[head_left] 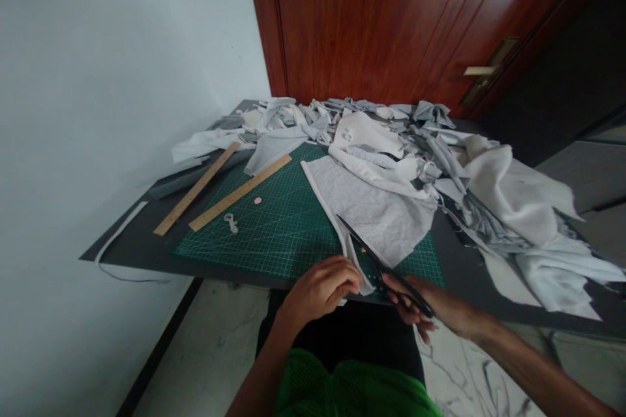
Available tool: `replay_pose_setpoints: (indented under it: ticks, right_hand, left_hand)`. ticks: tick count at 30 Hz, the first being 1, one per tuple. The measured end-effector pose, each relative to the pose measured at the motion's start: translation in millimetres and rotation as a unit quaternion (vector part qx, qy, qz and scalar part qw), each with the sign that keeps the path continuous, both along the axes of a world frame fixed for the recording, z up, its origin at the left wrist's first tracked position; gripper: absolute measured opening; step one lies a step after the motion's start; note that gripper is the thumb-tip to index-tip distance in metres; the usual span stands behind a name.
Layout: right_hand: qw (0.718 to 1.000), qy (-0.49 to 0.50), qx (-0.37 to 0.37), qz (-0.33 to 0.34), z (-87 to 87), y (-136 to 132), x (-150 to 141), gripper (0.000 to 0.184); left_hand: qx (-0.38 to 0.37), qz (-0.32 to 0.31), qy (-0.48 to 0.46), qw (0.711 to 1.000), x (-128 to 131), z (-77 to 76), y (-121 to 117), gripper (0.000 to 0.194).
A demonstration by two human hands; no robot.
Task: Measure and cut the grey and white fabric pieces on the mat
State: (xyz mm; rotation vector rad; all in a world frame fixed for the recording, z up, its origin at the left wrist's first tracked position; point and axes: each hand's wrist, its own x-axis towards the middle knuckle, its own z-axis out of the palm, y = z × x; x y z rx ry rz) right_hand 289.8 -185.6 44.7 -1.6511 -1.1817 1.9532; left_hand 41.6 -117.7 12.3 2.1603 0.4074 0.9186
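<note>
head view: right hand (440,305) grips black scissors (372,262) (markings unreadable).

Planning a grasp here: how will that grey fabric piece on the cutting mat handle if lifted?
The grey fabric piece will probably be very floppy: it lies flat with soft wrinkles, so it should drape rather than hold its shape. It looks light for its size. It may drag slightly on the cutting mat, though the pictures can't settle that.

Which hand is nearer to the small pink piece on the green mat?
Left. The left hand is below and right of the pink piece; the right hand is farther right, on the scissors.
</note>
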Motion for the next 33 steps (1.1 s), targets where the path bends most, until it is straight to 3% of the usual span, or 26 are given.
replay_pose_setpoints:
  ticks: [33]
  right_hand:
    - [1.000,0.003,0.008,0.002,-5.8,0.3,0.7,0.074]
  left_hand:
    - [0.018,0.010,0.016,1.000,1.2,4.3,0.4,0.023]
